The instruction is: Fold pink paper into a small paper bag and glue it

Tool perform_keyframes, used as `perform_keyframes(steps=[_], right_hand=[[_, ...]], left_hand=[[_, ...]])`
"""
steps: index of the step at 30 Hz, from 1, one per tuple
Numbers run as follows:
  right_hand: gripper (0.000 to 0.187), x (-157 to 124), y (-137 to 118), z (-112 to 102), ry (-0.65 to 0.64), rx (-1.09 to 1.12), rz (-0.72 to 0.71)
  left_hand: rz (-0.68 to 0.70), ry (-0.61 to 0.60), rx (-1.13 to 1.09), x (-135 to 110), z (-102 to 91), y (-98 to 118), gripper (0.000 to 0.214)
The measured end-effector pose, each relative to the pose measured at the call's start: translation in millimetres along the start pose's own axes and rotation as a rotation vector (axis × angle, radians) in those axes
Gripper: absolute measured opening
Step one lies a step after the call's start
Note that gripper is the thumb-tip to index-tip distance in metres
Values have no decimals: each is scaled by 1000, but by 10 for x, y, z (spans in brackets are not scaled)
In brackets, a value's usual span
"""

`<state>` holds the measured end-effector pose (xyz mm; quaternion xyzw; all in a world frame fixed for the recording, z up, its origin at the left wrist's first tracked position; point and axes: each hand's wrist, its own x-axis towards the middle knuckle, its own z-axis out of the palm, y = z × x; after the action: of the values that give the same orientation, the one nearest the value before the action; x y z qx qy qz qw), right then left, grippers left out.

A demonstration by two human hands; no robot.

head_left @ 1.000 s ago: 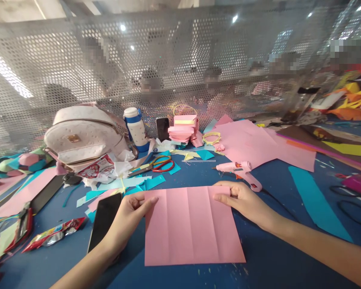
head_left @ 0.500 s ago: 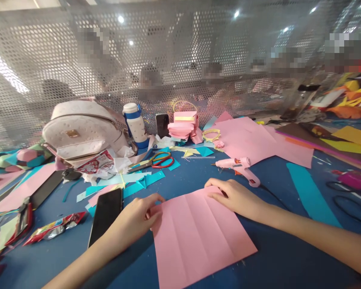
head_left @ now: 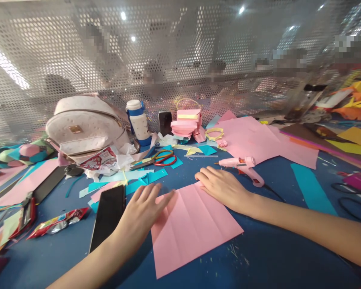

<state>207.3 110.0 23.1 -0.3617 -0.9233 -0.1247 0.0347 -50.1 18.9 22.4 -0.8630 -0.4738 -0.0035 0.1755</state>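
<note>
A pink sheet of paper point(head_left: 195, 230) with several parallel creases lies on the blue table in front of me. My left hand point(head_left: 146, 206) is over its far left corner, fingers spread and slightly blurred at the thumb. Across the far right corner rests my right hand point(head_left: 221, 186), laid flat with its fingers stretched over the paper's edge. Just beyond the right hand is a pink hot glue gun point(head_left: 242, 166). A black phone point(head_left: 108, 216) lies beside my left wrist.
Scissors point(head_left: 156, 159) and blue paper scraps point(head_left: 144, 180) lie behind the left hand. Farther back stand a white backpack point(head_left: 84, 124), a bottle point(head_left: 137, 124) and a pink paper bag point(head_left: 188, 120). Large pink sheets point(head_left: 252, 136) are at the back right. A red-handled cutter point(head_left: 27, 214) lies left.
The pink sheet has shifted away from me and slightly left. My left hand has opened from its grip on the corner, and my right fingers have flattened from a pinch.
</note>
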Motion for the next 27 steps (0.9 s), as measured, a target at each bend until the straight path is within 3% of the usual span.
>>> perform_keyframes(steps=[3,5,9,12,15,18,21,24,27], right_hand=[[29,23,-26,-54,106,-83,-82],[29,42,-62,-89,134,-79,-151],[31,28,-218,-87,81,110,-270],[47,-52,-358,-40,-21,449,-379],[67,-153,-384,26,-177,667,-351],[77,-250,-249,115,-227,665,-216],[81,-353,-66,188,-237,570,-82],[83,-448,35,208,-232,478,-8],[83,-494,44,208,-217,390,-5]], left_hand=[[318,79,-87,5,92,19,56],[399,48,-134,14,124,18,54],[402,-29,-186,20,163,8,60],[397,-32,-225,16,212,9,61],[394,-34,-253,19,218,6,62],[396,-86,-230,4,169,2,73],[277,-147,-119,-70,157,42,81],[75,-101,21,-182,200,172,64],[88,42,35,-277,213,384,44]])
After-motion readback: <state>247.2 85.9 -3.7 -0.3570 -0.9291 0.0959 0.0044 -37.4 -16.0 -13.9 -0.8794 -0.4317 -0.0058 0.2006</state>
